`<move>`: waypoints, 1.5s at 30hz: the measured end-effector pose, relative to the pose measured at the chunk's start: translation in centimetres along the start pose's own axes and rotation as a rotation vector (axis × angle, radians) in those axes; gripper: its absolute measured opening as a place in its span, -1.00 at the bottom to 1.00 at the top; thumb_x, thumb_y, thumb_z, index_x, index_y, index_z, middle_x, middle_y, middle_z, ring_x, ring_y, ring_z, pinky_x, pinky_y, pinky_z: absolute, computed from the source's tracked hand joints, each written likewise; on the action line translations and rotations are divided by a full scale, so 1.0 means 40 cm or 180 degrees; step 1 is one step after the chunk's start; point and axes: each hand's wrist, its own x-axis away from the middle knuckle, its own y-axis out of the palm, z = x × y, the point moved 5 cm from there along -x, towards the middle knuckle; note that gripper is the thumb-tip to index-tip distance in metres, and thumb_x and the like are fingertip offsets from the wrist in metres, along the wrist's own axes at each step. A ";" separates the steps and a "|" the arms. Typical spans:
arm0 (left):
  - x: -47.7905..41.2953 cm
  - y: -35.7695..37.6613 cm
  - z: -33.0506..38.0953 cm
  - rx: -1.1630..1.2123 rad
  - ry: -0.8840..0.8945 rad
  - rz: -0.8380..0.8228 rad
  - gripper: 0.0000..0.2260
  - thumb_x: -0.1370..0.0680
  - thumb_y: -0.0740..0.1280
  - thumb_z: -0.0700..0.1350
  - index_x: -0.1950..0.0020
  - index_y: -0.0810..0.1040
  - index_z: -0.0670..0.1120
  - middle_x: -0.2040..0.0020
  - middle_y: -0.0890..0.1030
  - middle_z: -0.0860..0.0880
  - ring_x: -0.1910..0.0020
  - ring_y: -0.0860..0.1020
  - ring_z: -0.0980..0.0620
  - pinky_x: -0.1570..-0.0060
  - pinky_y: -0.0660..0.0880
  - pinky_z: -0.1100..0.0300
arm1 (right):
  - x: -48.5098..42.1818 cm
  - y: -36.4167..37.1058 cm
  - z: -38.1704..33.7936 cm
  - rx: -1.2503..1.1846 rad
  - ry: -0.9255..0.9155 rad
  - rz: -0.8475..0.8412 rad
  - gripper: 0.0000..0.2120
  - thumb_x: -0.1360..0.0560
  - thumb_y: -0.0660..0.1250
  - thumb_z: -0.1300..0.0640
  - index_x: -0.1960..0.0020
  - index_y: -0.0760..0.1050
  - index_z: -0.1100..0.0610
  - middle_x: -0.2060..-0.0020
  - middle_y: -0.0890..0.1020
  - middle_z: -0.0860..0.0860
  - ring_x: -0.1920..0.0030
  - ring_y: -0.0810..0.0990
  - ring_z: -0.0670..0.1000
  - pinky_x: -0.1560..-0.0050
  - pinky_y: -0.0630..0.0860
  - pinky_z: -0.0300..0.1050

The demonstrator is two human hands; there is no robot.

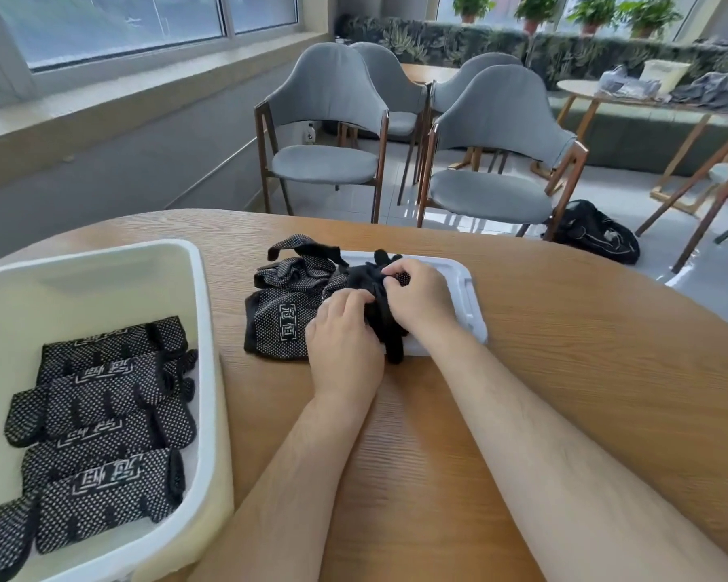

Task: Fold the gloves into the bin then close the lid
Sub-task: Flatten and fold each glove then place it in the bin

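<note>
Folding: glove [364, 276] pinched by left hand [343, 333] and right hand [417, 296] over lid [463, 296]. Edges should be squared and flattened before bin [204, 329].

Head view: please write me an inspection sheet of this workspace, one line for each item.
Surface: round light wooden table.
Job's things: open white plastic bin at left, holding folded black dotted gloves; loose black dotted gloves heaped on the table, partly on the flat white plastic lid.
Clutter: nothing seen.
Grips: left hand and right hand both pinch one black glove over the lid.
Cables: nothing seen.
Surroundings: grey padded chairs, black bag on the floor, second wooden table bearing heaped fabric, potted plants.
</note>
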 end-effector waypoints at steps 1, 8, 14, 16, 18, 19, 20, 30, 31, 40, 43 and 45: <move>-0.001 0.000 -0.001 0.0015 -0.0032 0.0023 -0.64 -0.40 0.29 -0.28 -0.17 0.58 -0.07 -0.17 0.58 -0.03 -0.15 0.56 -0.12 -0.07 0.46 -0.04 | 0.007 -0.010 0.003 -0.0106 -0.0036 0.0128 -0.81 -0.60 0.28 0.19 -0.10 0.64 0.01 -0.17 0.65 -0.03 -0.21 0.58 0.00 -0.21 0.50 -0.15; -0.003 0.003 -0.019 -0.0027 -0.0274 -0.0040 -0.67 -0.49 0.36 -0.19 -0.26 0.51 -0.09 -0.23 0.52 -0.05 -0.20 0.52 -0.11 -0.20 0.33 -0.04 | 0.087 -0.148 0.012 -0.0513 -0.0353 0.0954 -0.87 -0.64 0.29 0.15 -0.11 0.59 0.00 -0.07 0.64 -0.10 -0.18 0.56 -0.05 -0.19 0.51 -0.16; 0.006 -0.009 0.008 -0.0050 -0.0100 -0.0013 -0.71 -0.52 0.36 -0.18 -0.24 0.54 -0.08 -0.26 0.53 -0.04 -0.31 0.45 -0.09 -0.31 0.22 -0.01 | 0.199 -0.268 0.083 -0.0740 -0.0190 0.1185 -0.87 -0.64 0.31 0.11 -0.13 0.60 -0.02 -0.07 0.65 -0.16 -0.17 0.56 -0.14 -0.17 0.45 -0.32; 0.026 -0.027 0.058 0.0172 0.0185 0.0142 -0.83 -0.56 0.34 -0.15 -0.14 0.58 -0.04 -0.19 0.56 0.03 -0.29 0.43 -0.02 -0.28 0.22 0.04 | 0.232 -0.296 0.115 -0.0741 -0.0110 0.1192 -0.86 -0.64 0.31 0.09 -0.15 0.60 -0.03 -0.06 0.64 -0.19 -0.15 0.55 -0.18 -0.11 0.44 -0.39; 0.065 -0.029 0.132 0.0723 0.0283 -0.0069 -0.91 -0.63 0.30 -0.06 -0.05 0.60 0.03 -0.06 0.58 0.14 -0.17 0.46 0.11 -0.20 0.28 0.13 | 0.265 -0.321 0.145 -0.0825 -0.0002 0.1218 -0.87 -0.64 0.32 0.08 -0.13 0.61 -0.04 -0.03 0.64 -0.23 -0.11 0.55 -0.23 -0.02 0.38 -0.51; 0.088 -0.018 0.171 0.1109 0.0159 -0.0412 -0.90 -0.65 0.28 0.00 -0.01 0.59 0.08 0.00 0.59 0.19 -0.09 0.48 0.21 -0.15 0.33 0.19 | 0.280 -0.330 0.156 -0.0866 0.0042 0.1235 -0.88 -0.63 0.32 0.08 -0.12 0.61 -0.05 -0.02 0.63 -0.25 -0.10 0.55 -0.24 0.00 0.37 -0.53; 0.113 -0.001 0.209 0.1487 -0.0027 -0.0846 -0.91 -0.66 0.28 0.04 0.02 0.56 0.13 0.05 0.60 0.22 -0.01 0.50 0.29 -0.08 0.37 0.28 | 0.294 -0.339 0.169 -0.0897 0.0080 0.1257 -0.88 -0.63 0.33 0.09 -0.11 0.61 -0.05 -0.01 0.63 -0.26 -0.10 0.55 -0.27 -0.01 0.38 -0.52; 0.199 0.104 0.303 0.2260 -0.0440 -0.1573 -0.94 -0.63 0.35 -0.02 -0.04 0.56 0.02 0.06 0.67 0.11 0.04 0.62 0.18 -0.01 0.55 0.19 | 0.374 -0.416 0.257 -0.0447 -0.0069 0.1413 -0.74 -0.56 0.30 0.25 -0.14 0.63 -0.01 -0.09 0.58 -0.19 -0.17 0.50 -0.22 -0.21 0.43 -0.36; 0.197 0.106 0.293 0.2252 -0.0477 -0.1535 -0.92 -0.63 0.35 -0.03 -0.08 0.57 0.00 0.02 0.68 0.08 -0.01 0.62 0.15 -0.07 0.55 0.14 | 0.376 -0.426 0.264 -0.0308 -0.0058 0.1469 -0.74 -0.56 0.29 0.26 -0.15 0.63 0.02 -0.10 0.56 -0.17 -0.19 0.49 -0.17 -0.24 0.44 -0.29; 0.202 0.068 0.291 0.2373 -0.0240 -0.1229 -0.85 -0.65 0.30 -0.19 -0.16 0.50 0.03 0.01 0.64 0.17 -0.02 0.60 0.21 -0.01 0.53 0.25 | 0.412 -0.408 0.210 0.0691 -0.0763 0.1720 -0.83 -0.54 0.35 0.07 -0.10 0.64 0.04 -0.12 0.58 -0.02 -0.18 0.47 0.03 -0.22 0.49 0.12; 0.209 0.033 0.315 0.2531 0.0020 -0.1212 -0.78 -0.66 0.26 -0.25 -0.05 0.51 0.10 0.14 0.61 0.19 0.13 0.58 0.17 0.11 0.48 0.27 | 0.423 -0.354 0.148 0.0007 -0.0958 0.1016 -0.69 -0.55 0.34 -0.12 -0.16 0.61 0.05 -0.02 0.57 -0.10 -0.09 0.53 -0.05 -0.16 0.50 -0.14; 0.200 0.006 0.326 0.2643 0.0112 -0.1314 -0.77 -0.66 0.23 -0.28 -0.08 0.54 0.05 0.15 0.62 0.18 0.17 0.57 0.16 0.16 0.47 0.28 | 0.427 -0.343 0.129 -0.0294 -0.0804 0.0907 -0.63 -0.53 0.37 -0.21 -0.19 0.57 0.02 -0.05 0.54 -0.15 -0.09 0.51 -0.12 -0.12 0.44 -0.31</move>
